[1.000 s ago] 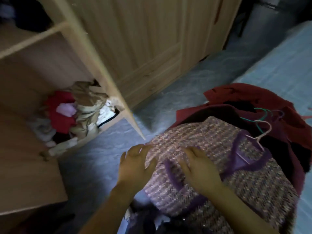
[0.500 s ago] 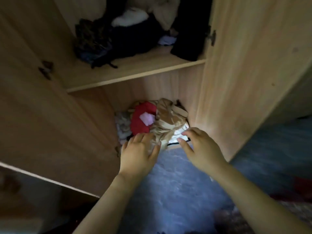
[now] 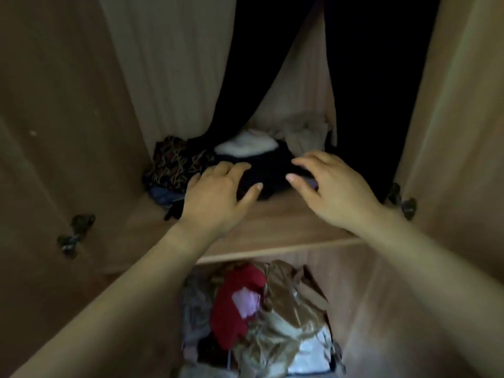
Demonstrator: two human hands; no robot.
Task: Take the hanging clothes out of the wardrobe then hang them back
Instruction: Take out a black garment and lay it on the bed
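One crumpled pile (image 3: 259, 317) fills the lower compartment. Above it two hands, left hand (image 3: 218, 192) and right hand (image 3: 330, 186), hover apart over the one shelf (image 3: 286, 230), fingers loose, gripping nothing. Behind, inside the wardrobe, hang two dark garments (image 3: 259, 64) and one pale garment (image 3: 169, 64). Half a second ago both hands were at the lower pile.

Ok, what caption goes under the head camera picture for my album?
Left hand and right hand reach toward a dark pile on the wardrobe shelf, below hanging clothes.
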